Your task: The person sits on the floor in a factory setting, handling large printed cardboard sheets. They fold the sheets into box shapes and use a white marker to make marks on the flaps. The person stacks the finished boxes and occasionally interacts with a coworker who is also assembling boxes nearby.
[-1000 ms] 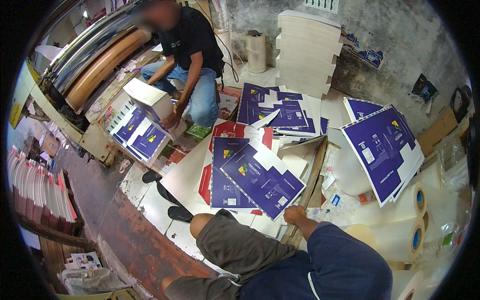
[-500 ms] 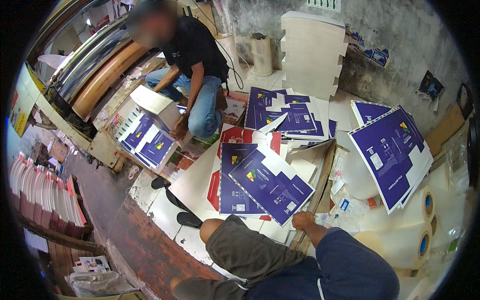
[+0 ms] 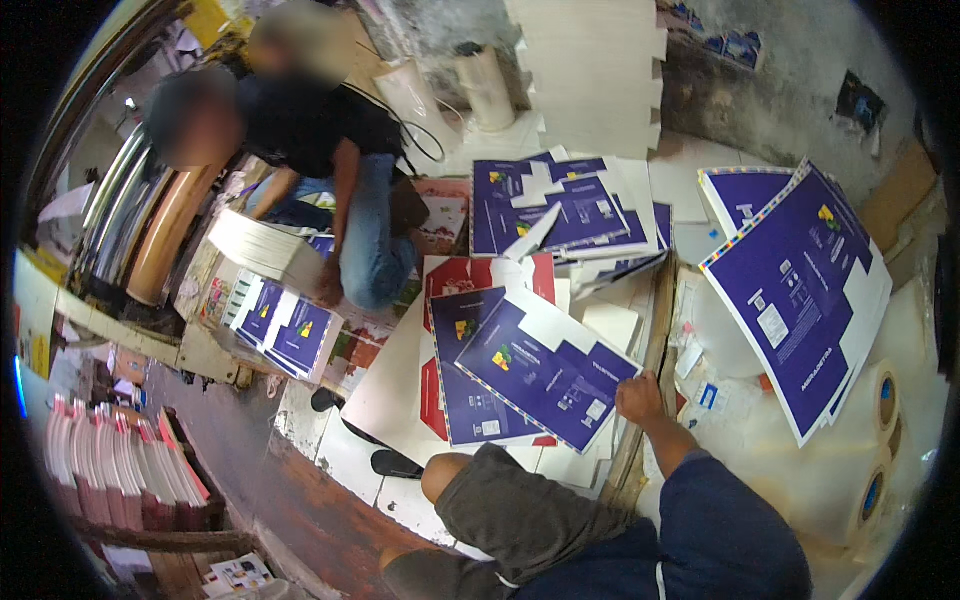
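Note:
My right hand [image 3: 641, 398] is closed at the right corner of a purple-and-white printed sheet [image 3: 545, 365], its fingers pinching the edge there. This sheet lies aslant over another purple printed sheet [image 3: 462, 405]. Beneath them are a red-and-white sheet [image 3: 431, 400] and pale board [image 3: 385, 385]. My left hand is out of view.
More purple sheets [image 3: 590, 215] lie behind, and others [image 3: 800, 290] lean at the right beside film rolls [image 3: 860, 495]. A tall white stack [image 3: 590, 75] stands at the back. A co-worker [image 3: 325, 130] bends over a paper stack [image 3: 262, 248] near a roller machine [image 3: 160, 240].
My right hand has moved from the sheet's near corner up to its right corner. The co-worker's head has dipped lower and to the left. The whole view has shifted slightly.

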Demonstrator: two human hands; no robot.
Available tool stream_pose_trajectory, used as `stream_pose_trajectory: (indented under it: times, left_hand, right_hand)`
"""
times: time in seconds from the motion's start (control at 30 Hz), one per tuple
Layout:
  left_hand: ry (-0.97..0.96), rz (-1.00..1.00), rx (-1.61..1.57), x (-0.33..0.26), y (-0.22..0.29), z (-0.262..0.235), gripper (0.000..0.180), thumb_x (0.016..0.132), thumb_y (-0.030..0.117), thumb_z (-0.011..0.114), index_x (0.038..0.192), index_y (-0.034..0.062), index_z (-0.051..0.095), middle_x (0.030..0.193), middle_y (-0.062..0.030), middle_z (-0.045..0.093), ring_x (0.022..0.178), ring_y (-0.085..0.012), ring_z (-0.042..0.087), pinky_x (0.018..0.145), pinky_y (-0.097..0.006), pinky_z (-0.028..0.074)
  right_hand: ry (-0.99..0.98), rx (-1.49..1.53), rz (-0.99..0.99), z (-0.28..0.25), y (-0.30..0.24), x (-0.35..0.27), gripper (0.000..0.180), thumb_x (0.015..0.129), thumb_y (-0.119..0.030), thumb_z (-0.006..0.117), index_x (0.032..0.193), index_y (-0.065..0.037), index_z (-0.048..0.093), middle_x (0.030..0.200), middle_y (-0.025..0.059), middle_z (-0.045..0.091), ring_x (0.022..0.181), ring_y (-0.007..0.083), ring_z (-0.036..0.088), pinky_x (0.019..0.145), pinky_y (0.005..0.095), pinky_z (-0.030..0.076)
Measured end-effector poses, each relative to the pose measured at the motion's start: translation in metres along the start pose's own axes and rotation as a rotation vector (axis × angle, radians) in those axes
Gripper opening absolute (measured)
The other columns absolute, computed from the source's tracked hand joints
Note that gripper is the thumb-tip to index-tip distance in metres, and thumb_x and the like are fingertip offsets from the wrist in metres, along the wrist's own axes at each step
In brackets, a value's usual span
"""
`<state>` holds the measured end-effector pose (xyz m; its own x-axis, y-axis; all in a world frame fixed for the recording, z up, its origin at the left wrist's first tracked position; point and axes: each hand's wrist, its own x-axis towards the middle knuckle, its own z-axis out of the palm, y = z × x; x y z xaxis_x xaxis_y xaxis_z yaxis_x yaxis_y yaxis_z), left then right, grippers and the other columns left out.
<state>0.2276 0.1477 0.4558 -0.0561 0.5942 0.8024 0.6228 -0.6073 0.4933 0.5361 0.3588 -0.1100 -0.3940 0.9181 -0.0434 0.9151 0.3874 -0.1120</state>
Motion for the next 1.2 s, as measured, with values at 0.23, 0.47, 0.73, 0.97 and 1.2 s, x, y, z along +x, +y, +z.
stream_pose_trajectory:
  times: [0.23,0.47,0.73,0.97,1.2]
  left_hand:
    - [-0.506,-0.659,-0.025,0.015,-0.106,0.036,0.075,0.091,0.020,0.066,0.148,0.0012,0.021,0.099,-0.0152,0.062,0.091,-0.0220,0.060,0.084,-0.035,0.046]
    - [-0.608,-0.657,0.044,0.033,-0.203,0.053,0.102,0.088,0.013,0.069,0.151,0.0041,-0.010,0.081,-0.0124,0.064,0.069,-0.0179,0.061,0.064,-0.031,0.050]
    - [-0.004,-0.480,0.172,0.103,-0.144,-0.005,0.070,0.090,0.007,0.058,0.151,0.0021,0.024,0.079,-0.0016,0.053,0.072,-0.0091,0.054,0.070,-0.022,0.046]
    - [-0.357,-0.785,0.401,-0.040,-0.154,-0.043,0.058,0.084,0.015,0.071,0.136,-0.0015,0.051,0.069,-0.0009,0.055,0.065,-0.0084,0.050,0.060,-0.025,0.042]
    - [0.115,-1.146,0.233,-0.263,-0.189,-0.165,0.055,0.090,0.019,0.066,0.138,-0.0020,0.047,0.077,-0.0037,0.057,0.069,-0.0125,0.058,0.062,-0.028,0.050]
  right_hand:
    - [0.035,0.044,-0.097,0.009,-0.007,0.004,0.022,0.081,-0.024,0.055,0.068,-0.013,0.070,0.077,0.0098,0.068,0.073,0.0265,0.064,0.084,0.0431,0.036]
    - [-0.043,0.007,0.019,-0.001,-0.006,0.000,0.024,0.082,-0.025,0.054,0.081,-0.008,0.071,0.082,0.0110,0.069,0.078,0.0284,0.064,0.095,0.0459,0.034]
    - [-0.072,-0.018,-0.050,0.010,0.001,0.004,0.026,0.084,-0.024,0.053,0.080,-0.007,0.072,0.082,0.0109,0.069,0.084,0.0271,0.065,0.092,0.0437,0.038]
    - [-0.062,-0.055,-0.050,-0.024,-0.009,-0.001,0.031,0.085,-0.029,0.049,0.077,-0.008,0.070,0.081,0.0110,0.069,0.080,0.0273,0.065,0.090,0.0441,0.038]
    - [-0.075,-0.045,0.026,-0.007,-0.012,-0.003,0.030,0.085,-0.030,0.049,0.079,-0.010,0.071,0.085,0.0094,0.071,0.084,0.0255,0.066,0.092,0.0449,0.035]
